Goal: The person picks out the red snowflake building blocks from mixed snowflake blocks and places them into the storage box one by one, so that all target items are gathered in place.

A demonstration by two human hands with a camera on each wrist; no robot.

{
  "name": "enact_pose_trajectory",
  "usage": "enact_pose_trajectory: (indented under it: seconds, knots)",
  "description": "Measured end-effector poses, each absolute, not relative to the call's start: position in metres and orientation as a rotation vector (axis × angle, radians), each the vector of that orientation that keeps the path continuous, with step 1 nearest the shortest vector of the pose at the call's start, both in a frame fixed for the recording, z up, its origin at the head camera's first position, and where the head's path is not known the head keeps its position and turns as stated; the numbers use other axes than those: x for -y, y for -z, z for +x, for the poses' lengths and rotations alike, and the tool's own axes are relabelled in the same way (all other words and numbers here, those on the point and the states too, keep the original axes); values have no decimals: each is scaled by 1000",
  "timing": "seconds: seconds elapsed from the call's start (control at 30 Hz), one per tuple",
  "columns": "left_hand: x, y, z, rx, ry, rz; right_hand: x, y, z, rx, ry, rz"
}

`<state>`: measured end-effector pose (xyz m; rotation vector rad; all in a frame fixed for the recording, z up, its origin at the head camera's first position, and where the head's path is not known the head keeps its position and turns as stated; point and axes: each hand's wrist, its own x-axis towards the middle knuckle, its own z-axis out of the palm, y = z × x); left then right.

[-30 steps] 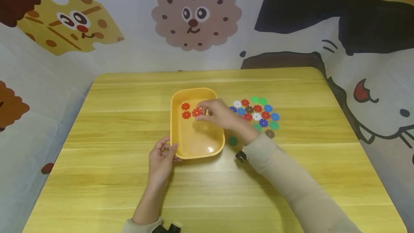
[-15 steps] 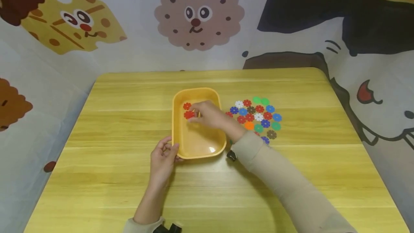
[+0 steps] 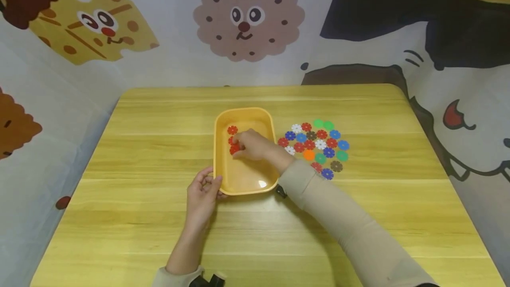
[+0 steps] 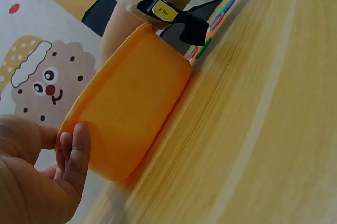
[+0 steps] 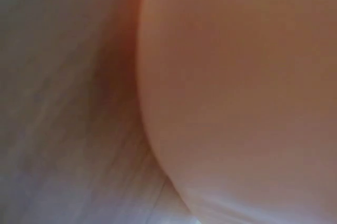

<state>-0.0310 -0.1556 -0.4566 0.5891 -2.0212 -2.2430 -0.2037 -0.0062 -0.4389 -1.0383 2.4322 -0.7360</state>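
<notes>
An orange-yellow plastic tray [image 3: 247, 185] sits mid-table in the head view. My left hand [image 3: 204, 196] grips its near left corner, thumb over the rim and fingers outside; the left wrist view shows this hand [image 4: 39, 171] on the wall of the tray [image 4: 131, 108]. Inside the tray, my right hand [image 3: 255, 145] pinches a red snowflake disc [image 3: 233, 150] low against the floor. Above it, in a column, lie a second red disc [image 3: 231, 140], partly covered by the fingers, and a third red disc [image 3: 232, 130]. The right wrist view is a blurred close-up of the tray wall [image 5: 237, 76].
Right of the tray, several snowflake discs lie loosely on the wooden table [image 3: 131, 154], among them a white disc [image 3: 320, 144], an orange disc [image 3: 309, 155] and a blue disc [image 3: 343, 145]. A cartoon-printed cloth [image 3: 159, 70] hangs behind the table.
My right hand has carried its red disc left and toward me, from beside the two lying discs to below them. The left hand keeps its grip on the tray.
</notes>
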Motion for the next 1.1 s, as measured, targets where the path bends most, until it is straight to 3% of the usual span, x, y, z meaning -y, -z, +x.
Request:
enact_pose_trajectory:
  seconds: [0.7,1.1]
  knots:
    - [153,457,-32,1999,2245,568,-3,432,-204,-2422,862,-1151]
    - [154,456,-31,1991,2250,586,-30,418,-200,-2425,1058,-1069]
